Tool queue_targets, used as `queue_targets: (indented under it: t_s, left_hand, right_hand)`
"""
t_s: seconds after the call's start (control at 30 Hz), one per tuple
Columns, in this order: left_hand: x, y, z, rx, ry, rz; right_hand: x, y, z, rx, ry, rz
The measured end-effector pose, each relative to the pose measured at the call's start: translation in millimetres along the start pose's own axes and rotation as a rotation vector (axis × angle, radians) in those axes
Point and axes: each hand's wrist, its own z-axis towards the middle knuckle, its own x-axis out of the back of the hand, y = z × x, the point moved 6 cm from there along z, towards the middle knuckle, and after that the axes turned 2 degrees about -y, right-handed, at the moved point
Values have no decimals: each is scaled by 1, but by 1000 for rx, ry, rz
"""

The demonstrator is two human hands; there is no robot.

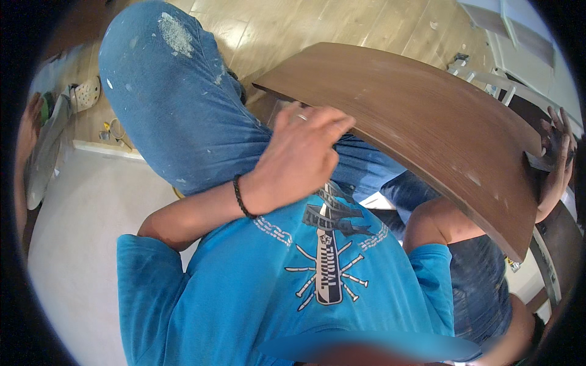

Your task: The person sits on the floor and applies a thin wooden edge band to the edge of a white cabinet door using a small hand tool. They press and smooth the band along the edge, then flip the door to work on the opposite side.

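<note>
A large brown wood-grain panel (366, 91) with a slightly curved far edge lies tilted across my thighs, reaching from the middle to the right. My left hand (308, 137), with a ring and a dark braided bracelet at the wrist, curls its fingers over the panel's near edge. My right forearm passes behind the panel. At its right end my right hand (557, 146) comes out, upper fingers raised. A flat dark piece (539, 161), like a scraper blade, sits between that hand and the panel's end. Its grip is partly hidden. Pale scuffs mark the panel's surface.
Paint-spotted jeans (165, 91) cover my left leg. A pale clog (85, 94) and a small yellow item (105, 131) are on the wooden floor at left. Another person's bare arm (513, 332) shows at lower right. White framework (488, 82) stands at far right.
</note>
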Motion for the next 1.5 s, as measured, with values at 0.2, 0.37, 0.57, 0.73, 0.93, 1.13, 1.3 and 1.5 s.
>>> queue_targets:
  t_s: [0.2,0.37,0.57,0.73,0.93,1.13,1.3,1.5]
  left_hand:
    - [0,12,0,-133,-14,-51]
    - [-10,34,11,-208,104,24]
    - [-15,76,22,-441,277,110]
    - [-9,120,30,-640,446,69]
    - [-16,83,36,-583,484,95]
    - [12,75,49,-505,557,178]
    - [56,82,74,-507,707,37]
    - [90,29,105,-332,548,-270]
  right_hand:
    - [-7,-15,-14,302,-69,-99]
    - [-5,-7,-10,495,-148,-254]
    - [-2,-4,-4,58,27,-19]
    - [-4,4,9,42,-31,-21]
    - [6,18,28,82,6,-64]
    - [-15,-17,25,1,288,40]
    - [-29,-55,40,109,169,12]
    - [-39,-78,46,351,123,-15]
